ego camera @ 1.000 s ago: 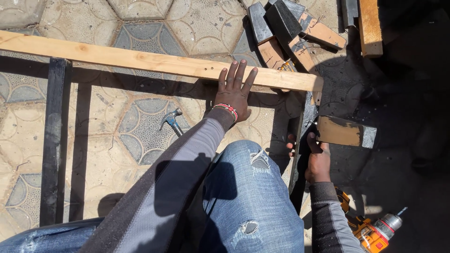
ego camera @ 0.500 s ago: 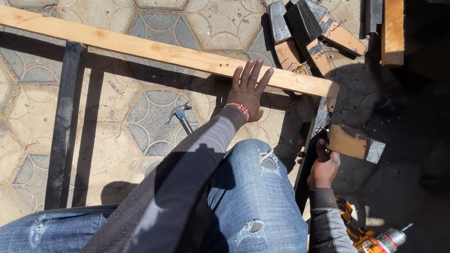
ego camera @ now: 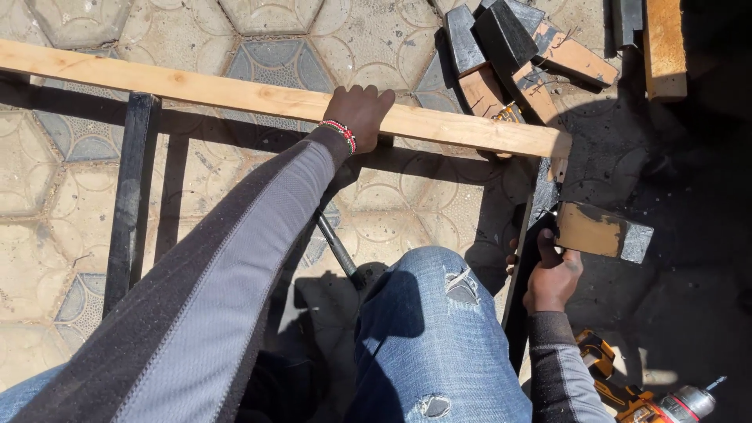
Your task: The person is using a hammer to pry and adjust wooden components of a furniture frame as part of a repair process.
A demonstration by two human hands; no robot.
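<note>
Left hand (ego camera: 359, 113) curled over the plank (ego camera: 258, 98), fingers wrapped on its far edge, beaded band at the wrist. Plank: pale raw timber, long and narrow, one dark knot near its left part, running from 9 o'clock to 3 o'clock with a slight downward slant to the right; it rests across two black bars (ego camera: 129, 196) of a metal frame (right bar mostly in shadow). Right hand (ego camera: 552, 274) at 4 o'clock, closed around the right bar just beside a short wood block (ego camera: 599, 231) with a grey end. Hammer (ego camera: 338, 251) lies on the hexagonal paving (ego camera: 86, 227) under the left arm. Orange drill (ego camera: 650, 395) at 5 o'clock. Offcuts (ego camera: 517, 59) heaped at 1 o'clock.
</note>
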